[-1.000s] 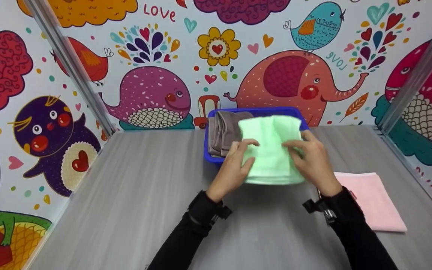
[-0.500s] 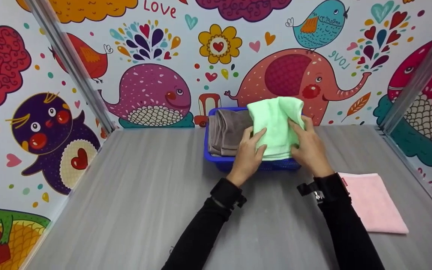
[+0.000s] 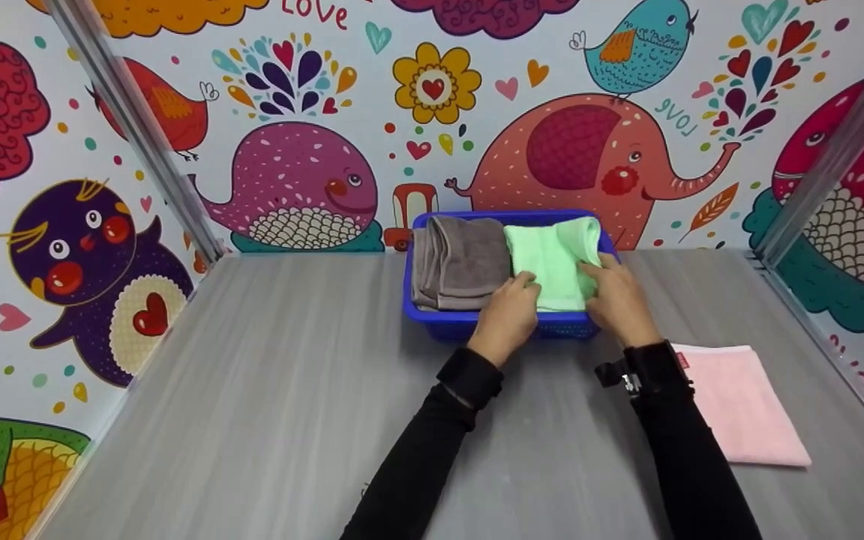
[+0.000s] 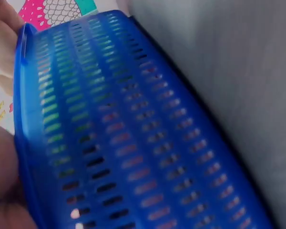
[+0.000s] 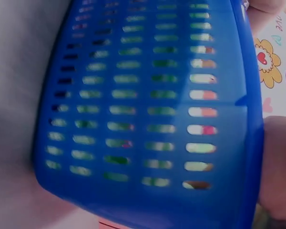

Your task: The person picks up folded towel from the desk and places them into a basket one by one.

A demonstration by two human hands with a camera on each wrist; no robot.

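A light green folded towel (image 3: 552,259) lies in the right half of a blue slotted plastic basket (image 3: 451,319), its upper right corner turned up. Beside it on the left sits a grey-brown folded towel (image 3: 473,259). My left hand (image 3: 508,313) reaches over the near rim, fingers curled at the green towel's near left edge. At its right edge, my right hand (image 3: 622,301) grips the towel between thumb and fingers. Both wrist views are filled by the slotted basket wall (image 4: 133,124), with green showing through; the right hand (image 5: 279,167) is at the rim, fingertips hidden.
A pink folded towel (image 3: 747,405) with a small red tag lies on the grey table (image 3: 274,405), right of the basket. Behind the basket stands a wall with printed cartoon animals (image 3: 304,187), and metal posts (image 3: 139,127) mark the corners.
The green towel has moved away from me and down into the basket, both hands going with it. The left hand's fingers are more curled now. The pink towel stays put.
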